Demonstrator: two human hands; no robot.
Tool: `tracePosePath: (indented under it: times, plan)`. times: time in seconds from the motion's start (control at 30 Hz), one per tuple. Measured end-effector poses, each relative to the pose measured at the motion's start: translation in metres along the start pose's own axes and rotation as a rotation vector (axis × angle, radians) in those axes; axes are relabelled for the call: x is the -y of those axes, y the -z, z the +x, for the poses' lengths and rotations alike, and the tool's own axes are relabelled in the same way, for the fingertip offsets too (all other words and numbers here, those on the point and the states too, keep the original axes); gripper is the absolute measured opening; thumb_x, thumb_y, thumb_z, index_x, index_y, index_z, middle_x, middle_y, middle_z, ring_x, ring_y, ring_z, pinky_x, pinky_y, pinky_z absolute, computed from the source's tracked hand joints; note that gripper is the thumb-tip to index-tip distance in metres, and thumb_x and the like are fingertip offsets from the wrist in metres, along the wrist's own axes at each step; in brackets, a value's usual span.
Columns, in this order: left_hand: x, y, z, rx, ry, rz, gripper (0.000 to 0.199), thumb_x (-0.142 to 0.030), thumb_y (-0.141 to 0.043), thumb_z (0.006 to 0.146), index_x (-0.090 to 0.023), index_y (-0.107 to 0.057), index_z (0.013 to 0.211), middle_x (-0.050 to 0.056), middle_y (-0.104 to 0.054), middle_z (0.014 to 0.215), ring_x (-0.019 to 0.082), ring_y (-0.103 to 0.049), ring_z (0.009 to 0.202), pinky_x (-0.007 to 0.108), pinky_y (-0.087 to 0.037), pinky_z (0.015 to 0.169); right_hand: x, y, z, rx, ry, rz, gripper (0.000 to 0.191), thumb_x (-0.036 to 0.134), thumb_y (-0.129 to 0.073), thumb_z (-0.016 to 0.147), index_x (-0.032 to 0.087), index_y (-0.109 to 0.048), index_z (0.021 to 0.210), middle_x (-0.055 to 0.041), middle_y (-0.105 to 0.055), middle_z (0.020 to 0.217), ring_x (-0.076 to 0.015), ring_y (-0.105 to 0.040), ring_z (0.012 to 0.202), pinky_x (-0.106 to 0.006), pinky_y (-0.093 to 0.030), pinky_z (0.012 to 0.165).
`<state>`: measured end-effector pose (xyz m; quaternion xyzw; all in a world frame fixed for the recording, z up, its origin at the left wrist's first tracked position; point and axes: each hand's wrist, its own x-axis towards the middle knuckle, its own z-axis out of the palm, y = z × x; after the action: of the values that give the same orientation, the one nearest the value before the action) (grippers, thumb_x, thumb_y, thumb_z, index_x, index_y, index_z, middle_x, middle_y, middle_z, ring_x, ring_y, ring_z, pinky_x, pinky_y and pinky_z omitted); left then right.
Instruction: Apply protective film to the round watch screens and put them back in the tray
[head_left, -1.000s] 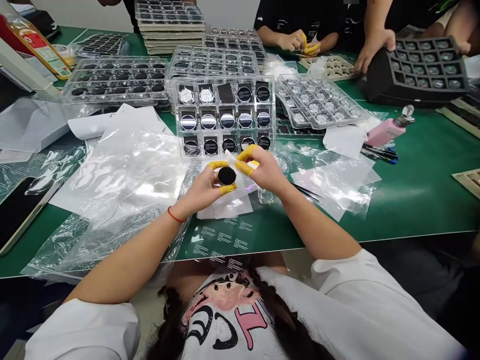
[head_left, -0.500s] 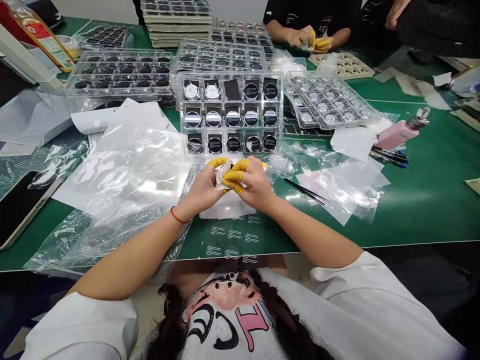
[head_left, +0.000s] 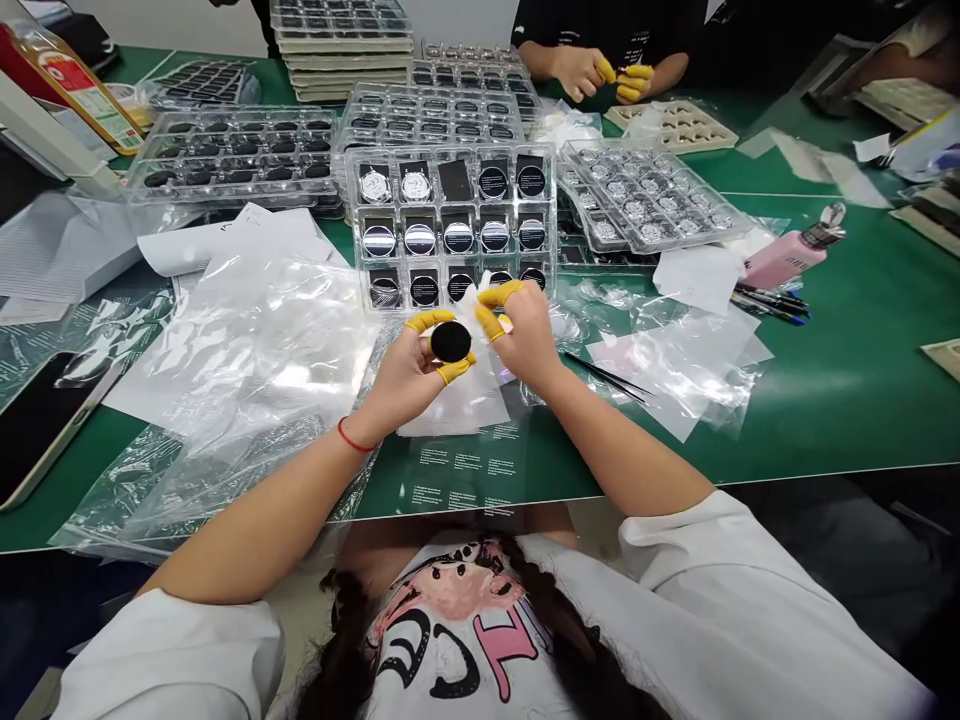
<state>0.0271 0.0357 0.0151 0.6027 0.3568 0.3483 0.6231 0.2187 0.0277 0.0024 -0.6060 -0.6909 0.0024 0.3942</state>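
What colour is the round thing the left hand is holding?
The round thing in the left hand is black, best seen in the head view.

- My left arm (head_left: 270,525), bare below a loose white short sleeve (head_left: 172,645), reaches forward and inward, a thin red cord bracelet (head_left: 355,440) circling the wrist.
- My left hand (head_left: 405,372) curves in a firm grip, forefinger above and thumb below, both tips sheathed in thin yellow finger covers (head_left: 429,320).
- My right arm (head_left: 626,435), bare below a loose white right sleeve (head_left: 690,560), slants forward and inward from the opposite side.
- My right hand (head_left: 529,332) pinches, its yellow-capped fingers (head_left: 501,293) directed toward my left hand, just beside it.
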Motion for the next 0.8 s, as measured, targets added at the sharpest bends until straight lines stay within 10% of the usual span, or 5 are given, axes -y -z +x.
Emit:
tracePosePath:
  times: [0.43, 0.8]
  plan:
    - [0.004, 0.008, 0.002, -0.105, -0.239, 0.047, 0.062, -0.036, -0.078, 0.075, -0.025, -0.037, 0.121, 0.002, -0.068, 0.103, 0.018, -0.071, 0.102, 0.035, -0.058, 0.094, 0.025, 0.018, -0.006, 0.341, -0.194, 0.351, 0.029, 0.027, -0.053, 0.089, 0.019, -0.061, 0.116, -0.0053, -0.069, 0.096, -0.0230, -0.061, 0.099, -0.045, -0.043, 0.097]
    - [-0.014, 0.021, 0.015, -0.148, 0.107, -0.026, 0.062, -0.018, -0.079, 0.064, -0.020, -0.046, 0.116, -0.005, -0.062, 0.078, 0.008, -0.061, 0.065, 0.024, -0.053, 0.063, 0.025, 0.023, -0.006, 0.356, -0.090, 0.311, 0.028, 0.038, -0.060, 0.089, 0.023, -0.063, 0.113, -0.0046, -0.072, 0.096, -0.0242, -0.062, 0.103, -0.046, -0.041, 0.100]
